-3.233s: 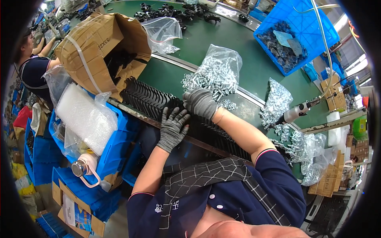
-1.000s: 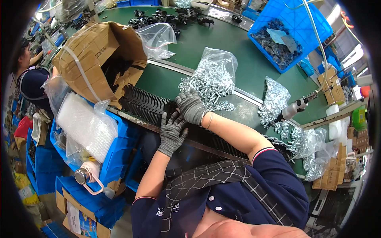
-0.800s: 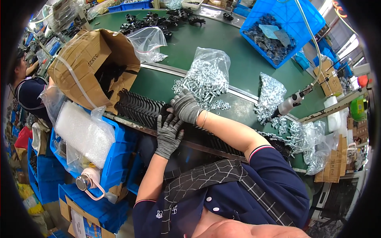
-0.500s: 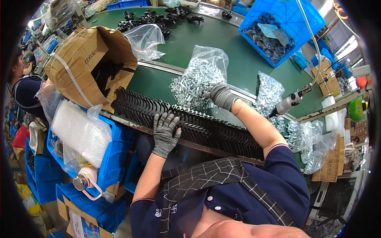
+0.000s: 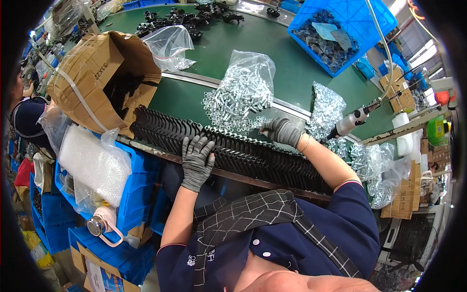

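Right hand [image 5: 283, 132] has shifted from the silvery pile [image 5: 238, 100] to loose rings [image 5: 243, 125] just beside it; fingers curled, tips bent under, cannot tell if anything is pinched. Left hand [image 5: 197, 163] rests on the row of black parts [image 5: 258, 160], fingers extended, palm hidden. Row lies along the table edge [image 5: 250, 181], right end obscured near the sleeve [image 5: 352, 209]. Co-worker [image 5: 31, 119] cut off by dark rim.

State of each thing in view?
Black parts, lined up
Left hand, gloved, fingers spread on black parts
Right hand, gloved, fingers bent, by metal pieces
Middle clear bag, open, pieces spilled
Cardboard box, open, tipped sideways
Upper-right blue crate, open, partly filled
Power screwdriver, unheld
Pink bottle, capped
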Available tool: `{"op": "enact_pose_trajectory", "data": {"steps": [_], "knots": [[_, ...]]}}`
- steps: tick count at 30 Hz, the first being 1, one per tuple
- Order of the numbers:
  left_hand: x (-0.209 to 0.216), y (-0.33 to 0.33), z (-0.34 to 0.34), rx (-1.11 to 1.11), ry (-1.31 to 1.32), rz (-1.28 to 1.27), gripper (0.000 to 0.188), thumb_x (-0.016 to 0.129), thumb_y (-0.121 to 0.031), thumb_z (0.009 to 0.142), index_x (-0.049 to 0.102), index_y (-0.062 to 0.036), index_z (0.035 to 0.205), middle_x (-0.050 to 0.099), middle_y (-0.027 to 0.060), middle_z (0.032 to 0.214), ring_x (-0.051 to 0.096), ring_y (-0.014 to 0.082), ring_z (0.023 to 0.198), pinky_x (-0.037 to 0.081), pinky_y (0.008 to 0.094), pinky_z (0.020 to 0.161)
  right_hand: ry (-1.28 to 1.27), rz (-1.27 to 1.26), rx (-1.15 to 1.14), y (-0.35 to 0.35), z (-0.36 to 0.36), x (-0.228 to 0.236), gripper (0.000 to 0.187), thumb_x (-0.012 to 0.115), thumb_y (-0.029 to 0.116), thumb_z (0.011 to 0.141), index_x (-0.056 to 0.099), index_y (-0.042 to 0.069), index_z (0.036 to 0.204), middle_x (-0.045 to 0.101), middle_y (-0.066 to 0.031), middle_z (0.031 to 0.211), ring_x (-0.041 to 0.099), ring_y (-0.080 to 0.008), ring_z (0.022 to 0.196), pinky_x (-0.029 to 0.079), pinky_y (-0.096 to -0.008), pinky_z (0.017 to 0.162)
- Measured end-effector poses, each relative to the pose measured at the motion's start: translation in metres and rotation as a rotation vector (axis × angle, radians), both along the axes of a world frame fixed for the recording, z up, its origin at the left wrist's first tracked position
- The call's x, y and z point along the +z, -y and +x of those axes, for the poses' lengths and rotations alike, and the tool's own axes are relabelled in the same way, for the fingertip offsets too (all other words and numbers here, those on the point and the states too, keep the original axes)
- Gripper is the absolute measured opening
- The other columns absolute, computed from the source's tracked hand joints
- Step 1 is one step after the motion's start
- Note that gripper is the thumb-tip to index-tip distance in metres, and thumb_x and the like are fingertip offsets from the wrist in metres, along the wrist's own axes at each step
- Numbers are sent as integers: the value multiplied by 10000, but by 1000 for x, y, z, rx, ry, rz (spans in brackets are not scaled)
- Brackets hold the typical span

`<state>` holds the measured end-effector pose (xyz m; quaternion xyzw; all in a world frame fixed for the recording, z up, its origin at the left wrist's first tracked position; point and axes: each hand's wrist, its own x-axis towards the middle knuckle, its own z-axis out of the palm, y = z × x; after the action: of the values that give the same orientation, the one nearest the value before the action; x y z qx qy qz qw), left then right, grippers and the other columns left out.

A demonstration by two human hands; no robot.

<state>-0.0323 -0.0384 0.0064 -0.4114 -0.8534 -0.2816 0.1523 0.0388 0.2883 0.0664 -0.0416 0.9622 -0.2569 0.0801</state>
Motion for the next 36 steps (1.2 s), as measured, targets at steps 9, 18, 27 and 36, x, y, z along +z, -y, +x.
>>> {"op": "enact_pose_trajectory", "data": {"steps": [9, 18, 27, 36], "knots": [[3, -3, -2, -13, -10, 7, 360, 629, -212, 797, 651, -126, 1146, 595, 105, 1196, 491, 304, 1212, 235, 511, 1132, -218, 514, 352, -2, -11, -12, 137, 610, 150, 784, 640, 44, 866, 651, -151, 798, 653, -319, 737, 517, -425, 654], [3, 2, -1, -13, 8, 14, 375, 628, -229, 789, 639, -114, 1146, 574, 104, 1221, 462, 296, 1245, 231, 516, 1133, -94, 430, 154, 38, -59, 15, 219, 630, 143, 753, 594, 72, 957, 608, -144, 836, 619, -357, 805, 499, -450, 716], [6, -2, -1, 10, -4, -22, 400, 639, -224, 773, 633, -130, 1162, 573, 97, 1224, 461, 291, 1243, 228, 521, 1133, -335, 298, 208, 155, -118, 6, 164, 607, 210, 797, 614, 79, 895, 605, -126, 834, 623, -326, 777, 505, -432, 669], [6, 0, -1, 8, 32, -33, 420, 646, -225, 766, 625, -136, 1176, 565, 92, 1238, 456, 290, 1247, 217, 520, 1138, -280, 451, 233, 162, -121, -8, 187, 578, 221, 825, 616, 74, 934, 607, -118, 901, 620, -293, 878, 501, -423, 692]]}}
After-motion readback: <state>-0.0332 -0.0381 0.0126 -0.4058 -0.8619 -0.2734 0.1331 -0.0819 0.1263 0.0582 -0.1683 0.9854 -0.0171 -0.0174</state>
